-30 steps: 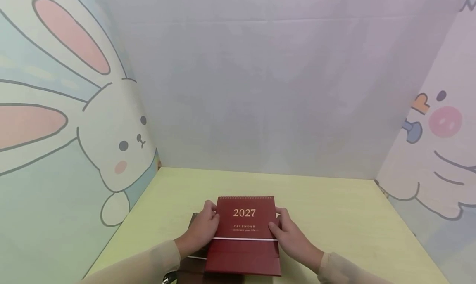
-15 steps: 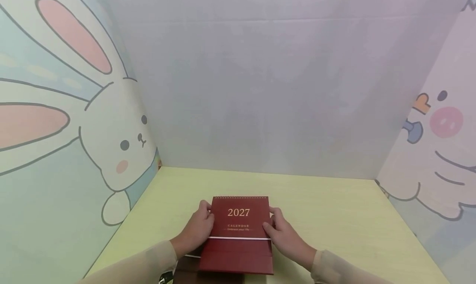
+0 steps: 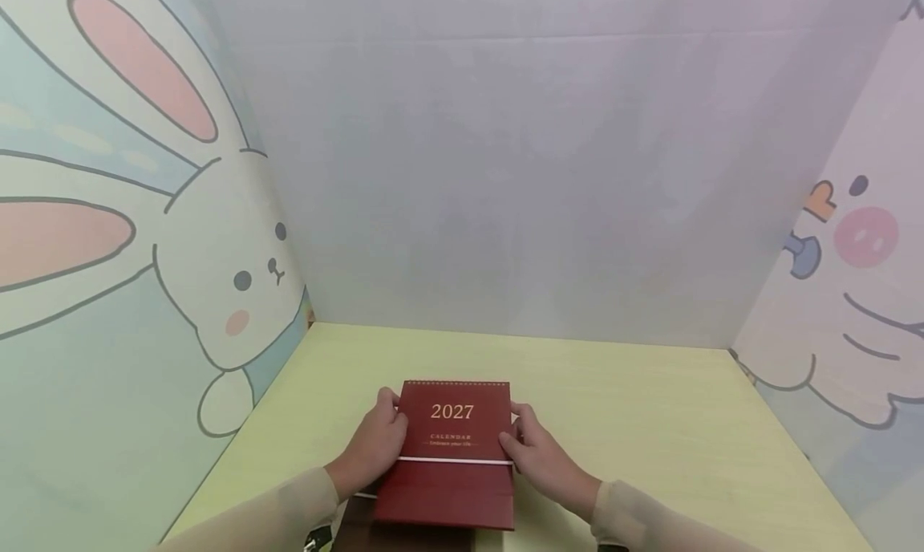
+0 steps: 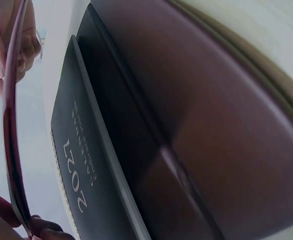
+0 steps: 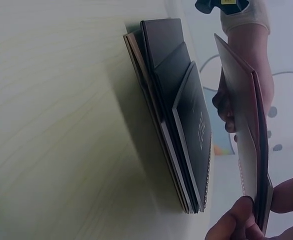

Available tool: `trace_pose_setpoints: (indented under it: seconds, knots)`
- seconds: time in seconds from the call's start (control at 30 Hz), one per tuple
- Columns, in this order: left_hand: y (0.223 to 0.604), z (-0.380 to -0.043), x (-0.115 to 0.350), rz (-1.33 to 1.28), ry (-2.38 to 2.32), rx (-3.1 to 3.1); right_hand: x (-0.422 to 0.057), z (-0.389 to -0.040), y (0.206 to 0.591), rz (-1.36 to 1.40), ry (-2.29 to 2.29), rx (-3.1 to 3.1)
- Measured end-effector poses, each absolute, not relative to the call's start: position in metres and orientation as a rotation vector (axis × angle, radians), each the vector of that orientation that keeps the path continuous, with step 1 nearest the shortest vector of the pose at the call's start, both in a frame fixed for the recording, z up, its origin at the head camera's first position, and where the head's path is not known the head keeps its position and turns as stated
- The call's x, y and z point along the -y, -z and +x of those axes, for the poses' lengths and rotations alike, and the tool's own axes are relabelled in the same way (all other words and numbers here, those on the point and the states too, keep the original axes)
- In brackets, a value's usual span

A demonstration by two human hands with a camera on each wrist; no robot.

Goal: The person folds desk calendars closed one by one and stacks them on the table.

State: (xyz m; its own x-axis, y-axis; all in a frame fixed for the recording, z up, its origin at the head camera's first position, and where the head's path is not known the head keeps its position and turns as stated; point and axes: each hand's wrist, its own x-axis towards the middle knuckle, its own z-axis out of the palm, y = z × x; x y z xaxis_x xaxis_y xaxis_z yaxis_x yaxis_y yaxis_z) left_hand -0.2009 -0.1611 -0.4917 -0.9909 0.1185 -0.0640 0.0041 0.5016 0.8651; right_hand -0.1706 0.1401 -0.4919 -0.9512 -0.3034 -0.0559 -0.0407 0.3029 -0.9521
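Note:
A dark red 2027 desk calendar [image 3: 455, 488], spiral-bound along its far edge, is held flat between both hands. My left hand [image 3: 371, 441] grips its left edge, thumb on the cover. On the right edge my right hand [image 3: 547, 460] pinches it, thumb on top and fingers underneath. Below it lies a black 2027 calendar [image 5: 189, 127], the top one of a stack of dark calendars. From the right wrist view, a gap separates the red calendar [image 5: 249, 107] from that stack. In the head view the red calendar hides most of the stack.
Pale yellow tabletop [image 3: 635, 399] surrounds the stack. A grey wall [image 3: 505, 183] closes off the back. Side walls carry a cartoon rabbit [image 3: 209, 279] on the left and a cartoon bird-like figure [image 3: 859, 295] on the right. Dark straps show at both wrists.
Both hands have carried the red calendar steadily to the left, further over the dark stack. Their grip on it looks the same.

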Motion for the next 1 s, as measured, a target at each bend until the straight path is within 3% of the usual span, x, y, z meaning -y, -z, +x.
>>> trace_pose_setpoints:
  seconds: [0.77,1.0]
  knots:
    - [0.498,-0.195,0.181,-0.029,-1.417,-2.703,-0.122,-0.177,0.511,-0.516,1.696,-2.25]
    - [0.501,-0.195,0.182,-0.025,-1.359,-2.756,-0.116,-0.171,0.503,-0.408,1.674,-2.215]
